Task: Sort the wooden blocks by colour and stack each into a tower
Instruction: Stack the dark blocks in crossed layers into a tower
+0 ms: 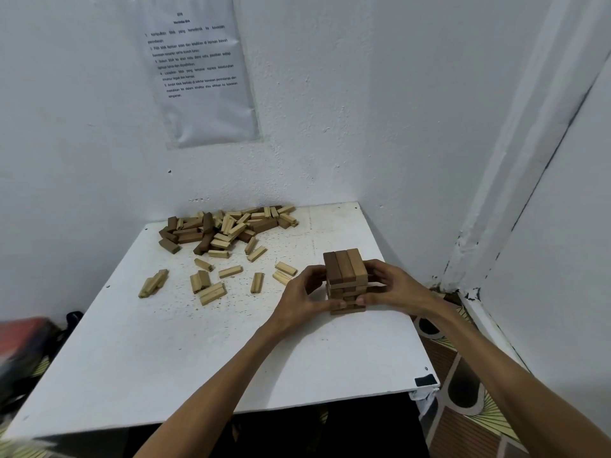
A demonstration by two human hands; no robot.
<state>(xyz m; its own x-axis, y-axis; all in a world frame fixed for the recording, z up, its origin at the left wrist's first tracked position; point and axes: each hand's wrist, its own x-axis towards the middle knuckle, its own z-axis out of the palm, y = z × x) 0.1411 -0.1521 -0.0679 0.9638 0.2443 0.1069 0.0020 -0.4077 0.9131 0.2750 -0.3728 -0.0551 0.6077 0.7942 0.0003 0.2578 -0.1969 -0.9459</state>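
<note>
A tower of dark brown blocks [345,266] stands on the right part of the white table [205,355], several layers high with three blocks side by side on top. My left hand [302,297] cups its left side and my right hand [395,287] cups its right side, fingers curled around the lower layers. A mixed heap of dark and light blocks [224,226] lies at the table's far edge. Loose light blocks [211,282] are scattered between the heap and the tower.
White walls close the table in at the back and right, and a printed sheet [198,71] hangs on the back wall. A red and black object [23,345] sits off the table's left edge. Patterned floor [463,391] shows on the right.
</note>
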